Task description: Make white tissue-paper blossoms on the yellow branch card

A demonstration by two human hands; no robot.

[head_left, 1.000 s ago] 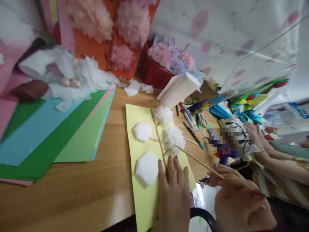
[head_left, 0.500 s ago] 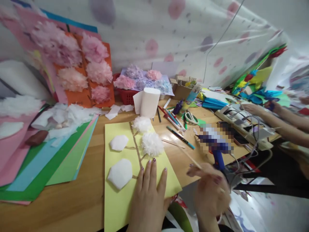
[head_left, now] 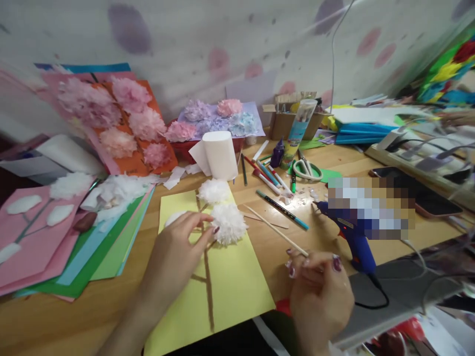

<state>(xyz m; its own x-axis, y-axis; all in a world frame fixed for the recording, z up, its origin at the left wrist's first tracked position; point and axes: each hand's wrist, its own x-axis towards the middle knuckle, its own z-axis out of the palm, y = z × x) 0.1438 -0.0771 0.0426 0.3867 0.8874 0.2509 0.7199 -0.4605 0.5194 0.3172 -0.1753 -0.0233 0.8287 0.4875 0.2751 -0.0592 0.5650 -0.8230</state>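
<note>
A yellow paper sheet (head_left: pixel 230 282) lies on the wooden table with a brown stem (head_left: pixel 208 287) running up it. Two white tissue pom-poms sit at its top, the nearer one (head_left: pixel 229 223) and a farther one (head_left: pixel 214 191). My left hand (head_left: pixel 174 257) reaches over the sheet, its fingertips pinched together at the left edge of the nearer pom-pom. A white pad (head_left: pixel 171 217) shows partly behind that hand. My right hand (head_left: pixel 319 291) is closed on the near end of a thin wooden stick (head_left: pixel 276 232), which slants up and left over the table.
A blue glue gun (head_left: pixel 352 237) with its cord lies right of my right hand. Markers (head_left: pixel 267 178), scissors (head_left: pixel 306 170), a white tissue roll (head_left: pixel 220 153) and a red basket (head_left: pixel 187 148) stand behind. Coloured paper sheets (head_left: pixel 111 237) are stacked at the left. A phone (head_left: pixel 426 198) lies at the right.
My left hand has lifted from lying flat on the yellow sheet and moved up to pinch the nearer pom-pom. My right hand keeps hold of the stick. The view has swung upward.
</note>
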